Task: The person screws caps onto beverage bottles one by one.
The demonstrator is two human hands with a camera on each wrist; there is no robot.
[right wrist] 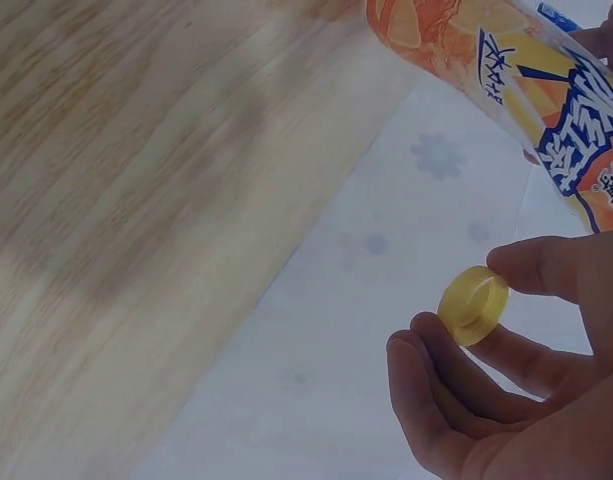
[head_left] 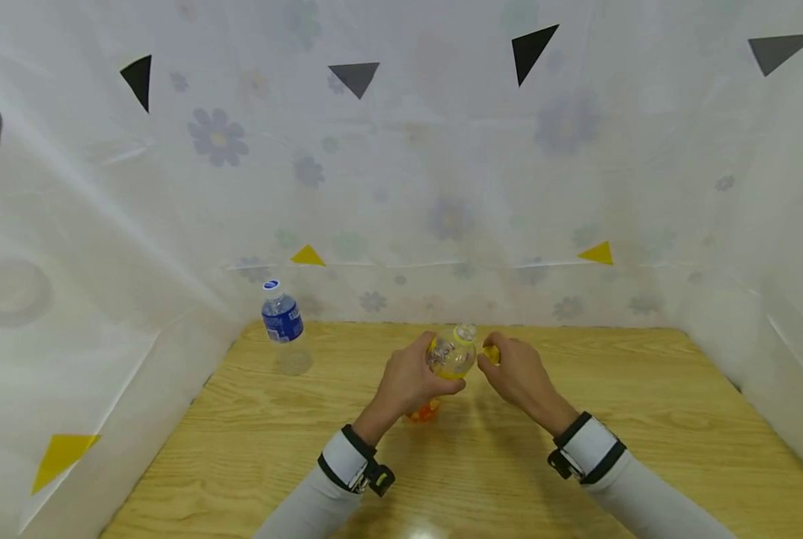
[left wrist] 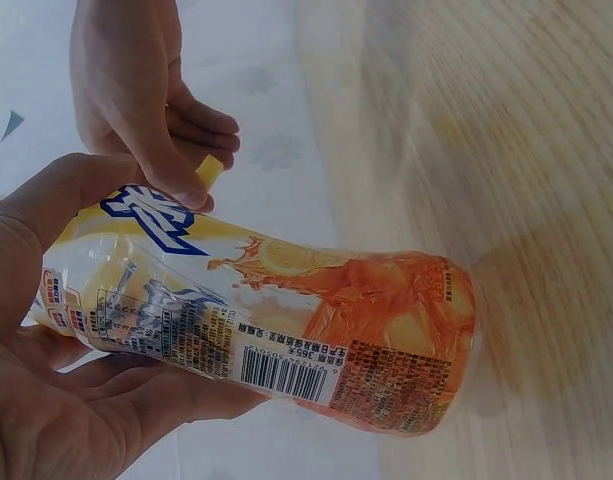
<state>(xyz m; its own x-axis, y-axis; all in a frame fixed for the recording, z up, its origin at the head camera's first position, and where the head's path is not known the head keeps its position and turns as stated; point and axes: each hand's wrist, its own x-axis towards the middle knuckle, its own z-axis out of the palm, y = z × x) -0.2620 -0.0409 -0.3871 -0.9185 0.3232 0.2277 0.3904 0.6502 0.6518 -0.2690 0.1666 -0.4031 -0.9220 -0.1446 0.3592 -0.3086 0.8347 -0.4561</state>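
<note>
My left hand (head_left: 403, 380) grips a clear iced tea bottle (head_left: 451, 358) with a yellow, orange and white label around its upper body. The bottle is tilted, its open mouth toward the back and its base low over the table. In the left wrist view the orange lower part of the bottle (left wrist: 386, 320) and a barcode face the camera. Just right of the bottle's neck, my right hand (head_left: 521, 376) pinches a yellow bottle cap (right wrist: 473, 306) between thumb and fingers, apart from the bottle. The cap's hollow side shows in the right wrist view.
A water bottle (head_left: 283, 322) with a blue label and white cap stands at the table's back left. The wooden table (head_left: 630, 419) has pale flower-patterned sheeting (head_left: 441, 165) behind it and at both sides.
</note>
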